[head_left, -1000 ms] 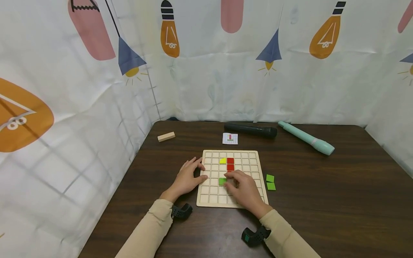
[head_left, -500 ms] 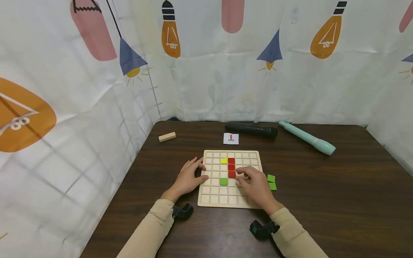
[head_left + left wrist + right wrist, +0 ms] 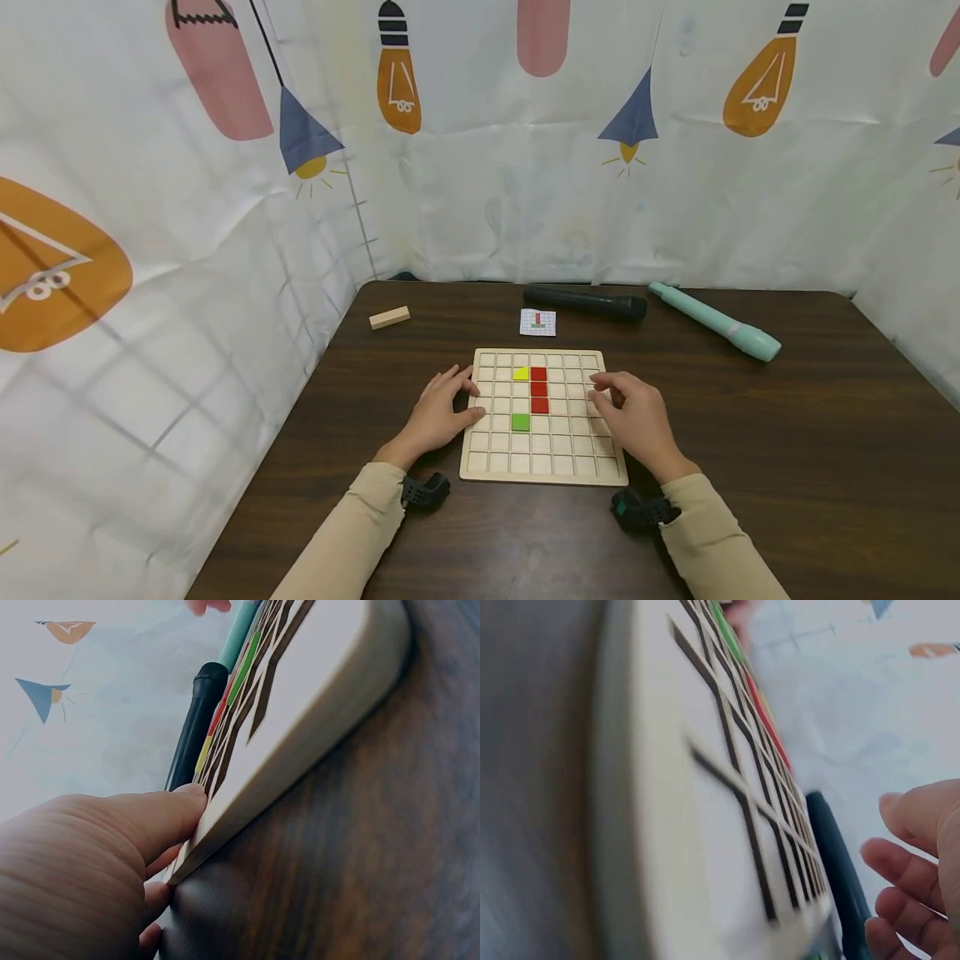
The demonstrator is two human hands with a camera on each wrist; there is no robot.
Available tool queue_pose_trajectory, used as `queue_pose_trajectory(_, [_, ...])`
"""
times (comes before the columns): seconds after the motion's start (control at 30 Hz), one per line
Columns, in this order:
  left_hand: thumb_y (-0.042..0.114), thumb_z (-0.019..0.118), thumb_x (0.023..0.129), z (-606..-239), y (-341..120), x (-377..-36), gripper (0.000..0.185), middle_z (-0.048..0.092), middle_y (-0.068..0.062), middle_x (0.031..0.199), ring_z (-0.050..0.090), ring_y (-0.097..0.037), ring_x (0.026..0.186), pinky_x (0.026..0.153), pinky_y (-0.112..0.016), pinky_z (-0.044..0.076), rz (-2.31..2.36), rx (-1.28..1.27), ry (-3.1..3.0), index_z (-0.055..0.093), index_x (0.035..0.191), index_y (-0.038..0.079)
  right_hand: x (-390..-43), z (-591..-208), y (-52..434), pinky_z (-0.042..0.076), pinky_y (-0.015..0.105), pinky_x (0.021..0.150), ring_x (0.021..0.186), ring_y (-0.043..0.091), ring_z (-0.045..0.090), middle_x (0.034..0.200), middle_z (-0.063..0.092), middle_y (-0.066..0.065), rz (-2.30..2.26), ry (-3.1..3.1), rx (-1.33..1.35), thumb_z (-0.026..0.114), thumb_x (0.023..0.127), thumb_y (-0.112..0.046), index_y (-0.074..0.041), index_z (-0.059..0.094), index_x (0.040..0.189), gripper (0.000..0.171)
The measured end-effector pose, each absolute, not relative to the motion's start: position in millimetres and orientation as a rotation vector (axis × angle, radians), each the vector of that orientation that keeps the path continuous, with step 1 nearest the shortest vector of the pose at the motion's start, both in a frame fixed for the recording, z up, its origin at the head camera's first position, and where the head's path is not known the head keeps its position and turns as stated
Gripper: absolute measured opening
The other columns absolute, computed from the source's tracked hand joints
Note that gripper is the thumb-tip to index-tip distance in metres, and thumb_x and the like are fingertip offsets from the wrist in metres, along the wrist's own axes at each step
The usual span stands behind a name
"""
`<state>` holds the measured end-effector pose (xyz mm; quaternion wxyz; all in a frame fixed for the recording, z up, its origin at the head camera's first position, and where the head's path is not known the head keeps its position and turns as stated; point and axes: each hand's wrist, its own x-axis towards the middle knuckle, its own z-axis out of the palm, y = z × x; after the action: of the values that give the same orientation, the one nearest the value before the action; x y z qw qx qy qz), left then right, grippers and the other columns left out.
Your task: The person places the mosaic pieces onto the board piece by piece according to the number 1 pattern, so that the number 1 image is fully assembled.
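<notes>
In the head view, my left hand [image 3: 437,415] rests at the left edge of a wooden grid board [image 3: 573,442], thumb and fingers touching its rim. The left wrist view shows the thumb on that edge [image 3: 161,821]. My right hand [image 3: 637,417] is over the board's right edge, thumb and index finger apart with nothing visible between them. A column of red tiles [image 3: 539,389] lies in the grid. A yellow piece [image 3: 521,374] sits left of the top red tile, and a green tile [image 3: 521,422] lies lower left of the column.
Behind the board lie a small printed pattern card [image 3: 538,322], a black microphone [image 3: 585,303] and a mint-green microphone [image 3: 716,322]. A wooden block [image 3: 389,317] is at the far left of the dark table [image 3: 787,450]. A patterned curtain [image 3: 495,192] hangs around it.
My right hand has moved from the grid's middle to its right edge, uncovering the lowest red tile. It now hides the spot where loose green tiles lay. My left hand stays at the board.
</notes>
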<state>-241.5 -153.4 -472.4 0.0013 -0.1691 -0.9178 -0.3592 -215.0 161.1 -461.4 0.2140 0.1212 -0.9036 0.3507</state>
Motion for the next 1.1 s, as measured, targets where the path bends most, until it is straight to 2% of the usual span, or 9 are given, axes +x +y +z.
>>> queue_pose_trajectory(0.17, [0.025, 0.073, 0.089, -472.8, -153.7, -241.5, 0.016, 0.038, -0.010, 0.154, 0.023, -0.030, 0.147, 0.121, -0.051, 0.009, -1.128, -0.530, -2.881, 0.062, 0.097, 0.017, -217.4, -462.8, 182.0, 0.044, 0.030, 0.060, 0.070, 0.014, 0.050, 0.090, 0.067, 0.001, 0.934, -2.512, 0.291, 0.073, 0.088, -0.012, -0.007, 0.073, 0.108, 0.020])
queue_pose_trajectory(0.47, [0.026, 0.072, 0.089, -475.4, -154.4, -243.0, 0.016, 0.037, -0.010, 0.155, 0.022, -0.029, 0.147, 0.121, -0.049, 0.008, -1.120, -0.531, -2.892, 0.061, 0.098, 0.017, -216.9, -461.7, 212.8, 0.051, 0.041, 0.071, 0.083, 0.024, 0.061, 0.098, 0.068, 0.009, 0.909, -2.655, 0.247, 0.072, 0.089, -0.013, -0.005, 0.071, 0.111, 0.023])
queue_pose_trajectory(0.77, [0.026, 0.073, 0.089, -475.0, -154.3, -242.8, 0.017, 0.037, -0.008, 0.155, 0.022, -0.028, 0.147, 0.121, -0.049, 0.008, -1.133, -0.525, -2.891, 0.061, 0.098, 0.017, -216.1, -460.5, 228.4, 0.044, 0.031, 0.060, 0.073, 0.016, 0.053, 0.095, 0.067, 0.006, 0.908, -2.825, 0.264, 0.074, 0.089, -0.024, -0.007, 0.072, 0.109, 0.027])
queue_pose_trajectory(0.97, [0.026, 0.073, 0.089, -474.6, -153.8, -243.2, 0.018, 0.037, -0.008, 0.155, 0.021, -0.027, 0.148, 0.122, -0.047, 0.007, -1.140, -0.520, -2.894, 0.061, 0.098, 0.017, -215.3, -460.1, 230.8, 0.045, 0.032, 0.064, 0.076, 0.015, 0.051, 0.097, 0.065, 0.003, 0.945, -2.886, 0.337, 0.076, 0.086, -0.029, -0.009, 0.072, 0.109, 0.030])
queue_pose_trajectory(1.1, [0.025, 0.073, 0.089, -473.8, -153.9, -242.2, 0.017, 0.037, -0.011, 0.154, 0.022, -0.030, 0.147, 0.121, -0.051, 0.009, -1.135, -0.539, -2.875, 0.061, 0.097, 0.016, -215.9, -461.0, 230.1, 0.044, 0.032, 0.064, 0.076, 0.015, 0.049, 0.096, 0.064, 0.002, 0.919, -2.885, 0.365, 0.076, 0.086, -0.029, -0.010, 0.073, 0.107, 0.028])
